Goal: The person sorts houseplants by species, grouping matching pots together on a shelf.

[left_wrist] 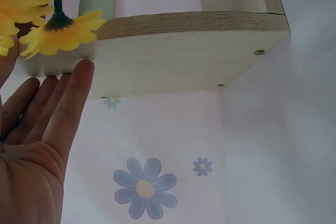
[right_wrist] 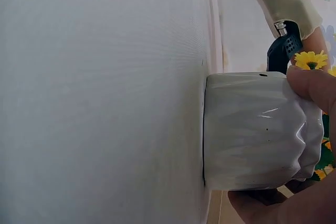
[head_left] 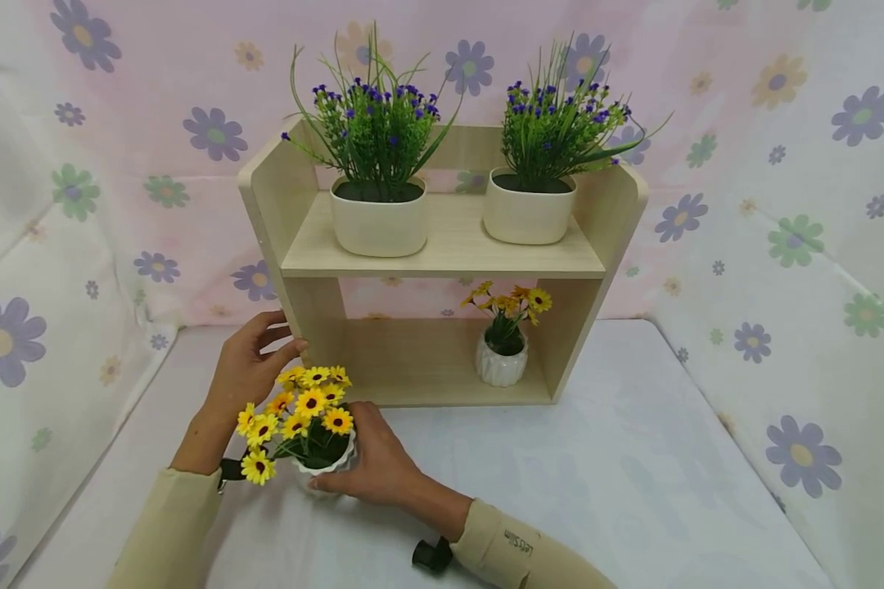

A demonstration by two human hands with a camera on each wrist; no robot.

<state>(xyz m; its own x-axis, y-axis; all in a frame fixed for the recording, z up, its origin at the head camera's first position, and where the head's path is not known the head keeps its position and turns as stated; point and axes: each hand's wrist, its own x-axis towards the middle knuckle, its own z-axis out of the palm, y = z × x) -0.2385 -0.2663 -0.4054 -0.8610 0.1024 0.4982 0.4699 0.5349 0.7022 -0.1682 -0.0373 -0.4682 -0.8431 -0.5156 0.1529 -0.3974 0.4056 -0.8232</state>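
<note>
My right hand (head_left: 379,458) grips a white ribbed flowerpot (right_wrist: 257,132) by its sides, thumb on one side and fingers on the other. Yellow daisy-like flowers (head_left: 311,402) fill this pot, and its base sits right at the white tabletop in the right wrist view. At the left side of a light wooden two-tier shelf (head_left: 442,272) is my left hand (head_left: 249,360). Its straight fingertips touch the outer side panel (left_wrist: 173,59) in the left wrist view; flowers partly cover the thumb there.
Two cream oval planters (head_left: 380,225) with purple flowers and grass stand on the upper tier. On the lower tier, toward the right, is another white ribbed pot (head_left: 502,365) with yellow-orange flowers. Flower-patterned cloth (head_left: 714,164) hangs behind and beside the white-covered table (head_left: 633,474).
</note>
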